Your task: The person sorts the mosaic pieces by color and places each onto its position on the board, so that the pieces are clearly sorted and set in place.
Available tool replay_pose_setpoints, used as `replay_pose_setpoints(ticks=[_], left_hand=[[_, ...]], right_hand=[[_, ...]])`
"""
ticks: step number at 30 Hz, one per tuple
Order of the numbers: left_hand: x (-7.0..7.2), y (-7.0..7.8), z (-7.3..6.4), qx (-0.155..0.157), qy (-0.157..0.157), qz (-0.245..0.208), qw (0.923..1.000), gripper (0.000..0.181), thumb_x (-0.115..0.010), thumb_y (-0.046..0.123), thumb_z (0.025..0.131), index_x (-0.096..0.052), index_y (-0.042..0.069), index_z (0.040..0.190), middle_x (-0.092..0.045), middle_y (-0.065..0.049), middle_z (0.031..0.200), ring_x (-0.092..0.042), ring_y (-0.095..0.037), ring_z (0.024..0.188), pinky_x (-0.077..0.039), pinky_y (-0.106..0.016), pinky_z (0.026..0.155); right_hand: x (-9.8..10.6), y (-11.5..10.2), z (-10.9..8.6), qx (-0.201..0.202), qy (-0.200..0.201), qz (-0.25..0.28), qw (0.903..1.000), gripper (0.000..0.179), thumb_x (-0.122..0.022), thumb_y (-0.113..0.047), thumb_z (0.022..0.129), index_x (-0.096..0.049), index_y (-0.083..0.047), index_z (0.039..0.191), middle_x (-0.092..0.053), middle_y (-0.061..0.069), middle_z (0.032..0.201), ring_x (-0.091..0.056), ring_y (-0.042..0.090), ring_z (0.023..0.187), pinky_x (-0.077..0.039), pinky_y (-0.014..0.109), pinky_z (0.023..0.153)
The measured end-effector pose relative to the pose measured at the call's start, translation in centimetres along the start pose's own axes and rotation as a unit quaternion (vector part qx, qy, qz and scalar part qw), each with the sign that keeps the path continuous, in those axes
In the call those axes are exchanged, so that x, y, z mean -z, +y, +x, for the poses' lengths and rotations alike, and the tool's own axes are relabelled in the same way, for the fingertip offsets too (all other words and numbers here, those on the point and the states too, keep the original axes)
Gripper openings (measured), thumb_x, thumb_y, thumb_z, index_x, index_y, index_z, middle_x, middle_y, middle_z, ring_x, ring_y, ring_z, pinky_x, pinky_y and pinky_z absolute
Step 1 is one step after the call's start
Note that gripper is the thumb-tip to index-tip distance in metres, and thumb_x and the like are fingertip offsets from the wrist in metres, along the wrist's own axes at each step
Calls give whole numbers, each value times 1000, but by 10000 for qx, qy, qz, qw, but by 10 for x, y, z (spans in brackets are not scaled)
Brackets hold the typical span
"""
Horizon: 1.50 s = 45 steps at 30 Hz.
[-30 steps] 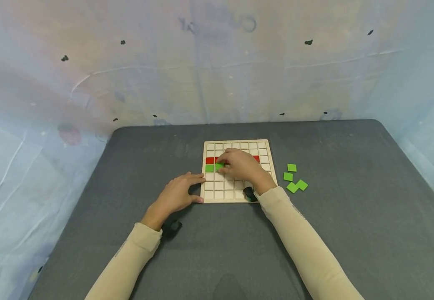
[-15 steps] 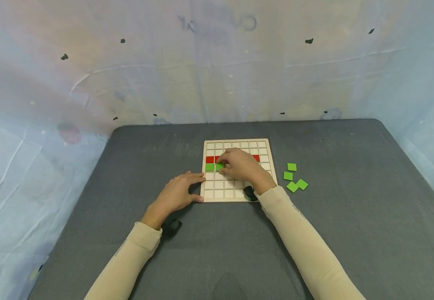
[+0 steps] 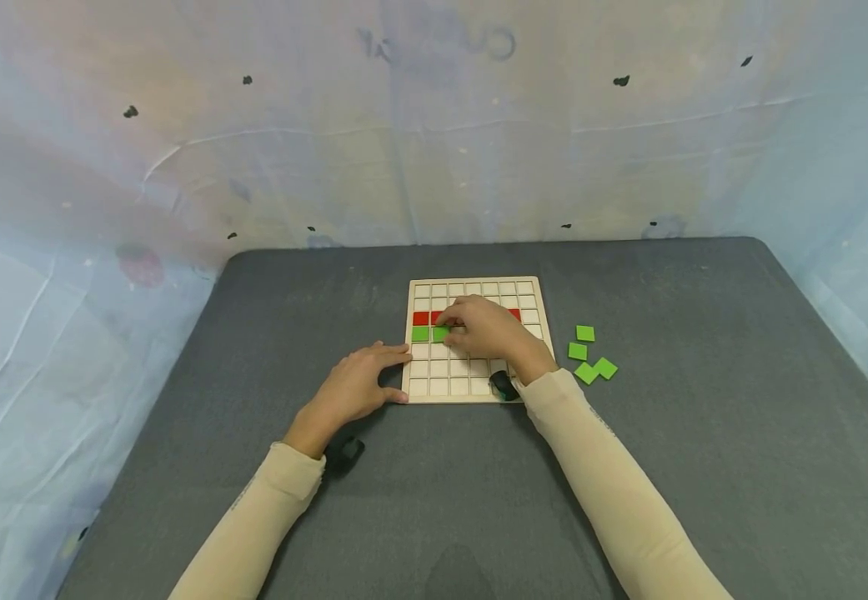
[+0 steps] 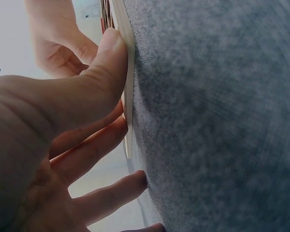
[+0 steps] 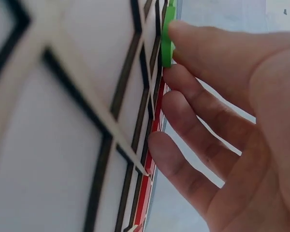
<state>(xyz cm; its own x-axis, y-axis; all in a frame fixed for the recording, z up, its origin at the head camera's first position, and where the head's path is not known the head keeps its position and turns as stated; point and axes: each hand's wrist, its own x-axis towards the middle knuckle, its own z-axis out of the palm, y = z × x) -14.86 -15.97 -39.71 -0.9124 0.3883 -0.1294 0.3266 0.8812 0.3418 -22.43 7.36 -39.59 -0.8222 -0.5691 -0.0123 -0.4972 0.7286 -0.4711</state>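
Observation:
A square wooden grid board lies on the dark table. My left hand rests at its left edge; in the left wrist view the thumb and some fingertips touch the rim, with the fingers spread. Over the board, my right hand has its thumb and fingertips at a green tile in the second cell of its row. The right wrist view has the thumb and forefinger pinching this green tile. Left of it sits another green tile. Red tiles fill part of the row behind, partly hidden by my right hand.
Several loose green tiles lie on the table right of the board. A pale patterned sheet hangs behind the table and along its sides. Small black cameras sit at both wrists.

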Motion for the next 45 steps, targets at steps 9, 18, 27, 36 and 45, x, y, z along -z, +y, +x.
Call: replay_pose_setpoints(ticks=[9,18,27,36,45], left_hand=[[0,0,-1,-14,-17,-38,10000,69,-82,36,79,-58,18,142,-46,1,155,-39,-36,145,-36,-65,112],[0,0,0,-5,-15,-86,10000,68,-82,35,79,-59,19,141,-46,2,155,-38,-36,146,-35,-65,113],[0,-1,-1,-38,-3,-83,10000,69,-82,35,79,-59,19,141,-46,1,155,-39,-36,146,-36,-64,113],[-1,-2,-1,40,-77,-75,9999,70,-82,37,79,-57,20,142,-45,3,156,-37,-36,147,-35,-65,113],[-1,-2,0,22,0,-125,9999,70,-83,36,79,-57,21,143,-46,3,156,-36,-34,148,-34,-66,113]], right_hand=[[-3,-1,2,52,133,-201,9997,28,-71,-25,94,-72,-16,121,-69,0,118,-65,19,104,-55,37,91],[-6,0,4,-21,176,-239,9996,27,-71,-26,94,-72,-18,120,-68,-1,119,-64,18,104,-55,36,89],[-5,0,4,27,141,-205,9997,28,-71,-24,94,-72,-16,121,-69,0,119,-64,20,106,-55,36,91],[6,-5,-8,-82,86,15,9999,30,-69,-26,95,-72,-16,123,-67,2,118,-65,19,101,-55,39,89],[25,6,-46,-64,261,-85,9996,31,-68,-30,96,-71,-15,123,-66,3,119,-65,22,103,-55,42,87]])
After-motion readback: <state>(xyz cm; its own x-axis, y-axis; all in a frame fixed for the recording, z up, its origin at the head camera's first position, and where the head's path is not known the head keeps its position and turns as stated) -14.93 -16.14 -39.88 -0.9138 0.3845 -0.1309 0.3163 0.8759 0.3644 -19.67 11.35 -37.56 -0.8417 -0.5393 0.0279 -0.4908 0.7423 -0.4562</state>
